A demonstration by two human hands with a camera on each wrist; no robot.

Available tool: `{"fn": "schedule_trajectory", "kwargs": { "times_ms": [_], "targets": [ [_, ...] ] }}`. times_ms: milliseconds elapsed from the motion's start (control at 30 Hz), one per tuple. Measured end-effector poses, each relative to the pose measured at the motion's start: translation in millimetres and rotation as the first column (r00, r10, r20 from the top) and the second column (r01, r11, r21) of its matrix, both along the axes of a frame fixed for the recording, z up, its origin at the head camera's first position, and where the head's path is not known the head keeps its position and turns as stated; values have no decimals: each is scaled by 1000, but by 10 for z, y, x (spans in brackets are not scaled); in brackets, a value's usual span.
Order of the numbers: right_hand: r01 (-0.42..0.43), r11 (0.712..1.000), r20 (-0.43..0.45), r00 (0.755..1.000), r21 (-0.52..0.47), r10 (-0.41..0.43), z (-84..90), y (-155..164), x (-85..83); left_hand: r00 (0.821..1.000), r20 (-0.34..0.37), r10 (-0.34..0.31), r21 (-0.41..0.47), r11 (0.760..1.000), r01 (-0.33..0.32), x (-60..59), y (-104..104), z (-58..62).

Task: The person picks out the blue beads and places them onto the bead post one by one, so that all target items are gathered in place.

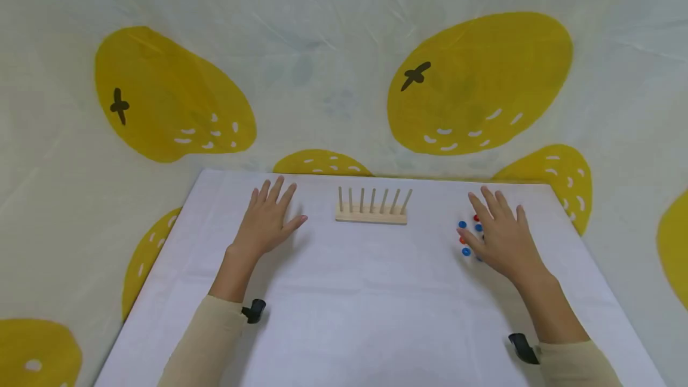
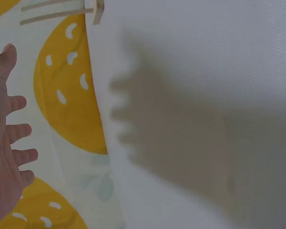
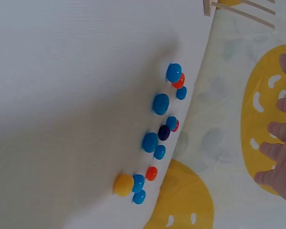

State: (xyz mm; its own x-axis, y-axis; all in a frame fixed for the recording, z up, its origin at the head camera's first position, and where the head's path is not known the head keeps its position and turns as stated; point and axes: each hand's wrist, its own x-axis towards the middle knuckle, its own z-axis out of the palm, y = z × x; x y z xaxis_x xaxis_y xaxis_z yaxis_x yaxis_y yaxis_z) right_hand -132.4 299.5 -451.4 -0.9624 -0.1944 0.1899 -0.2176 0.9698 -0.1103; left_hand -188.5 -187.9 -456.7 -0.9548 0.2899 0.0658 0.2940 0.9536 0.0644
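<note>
My left hand (image 1: 265,224) is held over the left part of the white table with its fingers spread and nothing in it. On the right, my right hand (image 1: 504,245) hovers with fingers apart above a group of small beads, partly covering them in the head view. Among these are a blue bead (image 3: 160,104), a red bead (image 3: 151,173), a dark purple bead (image 3: 164,132) and a yellow bead (image 3: 123,184). Between the hands, towards the back, stands a wooden peg rack (image 1: 371,218) with a row of several thin upright pegs, bare of beads.
A white cloth covers the table (image 1: 344,315). Behind its back edge hangs a pale curtain (image 1: 322,76) printed with large yellow fruit. A dark strap piece (image 1: 254,311) sits at the left wrist, another dark piece (image 1: 522,348) at the right.
</note>
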Motion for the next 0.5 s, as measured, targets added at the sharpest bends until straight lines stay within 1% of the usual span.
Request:
{"fn": "schedule_trajectory", "kwargs": {
  "times_ms": [133,267,400,500],
  "targets": [
    [-28,999,-12,1000,-38,27,-58,33,17,1000,18,-8,33,999,7,-14,8,-17],
    [-79,994,-56,996,-80,75,-139,82,17,999,33,-20,75,997,17,-29,10,-60],
    [-151,983,-127,982,-107,137,-215,126,12,998,37,-55,118,992,50,-58,25,-94],
    [-195,973,-175,969,-127,172,-251,147,15,996,35,-88,152,985,82,-79,45,-97]
  ]
}}
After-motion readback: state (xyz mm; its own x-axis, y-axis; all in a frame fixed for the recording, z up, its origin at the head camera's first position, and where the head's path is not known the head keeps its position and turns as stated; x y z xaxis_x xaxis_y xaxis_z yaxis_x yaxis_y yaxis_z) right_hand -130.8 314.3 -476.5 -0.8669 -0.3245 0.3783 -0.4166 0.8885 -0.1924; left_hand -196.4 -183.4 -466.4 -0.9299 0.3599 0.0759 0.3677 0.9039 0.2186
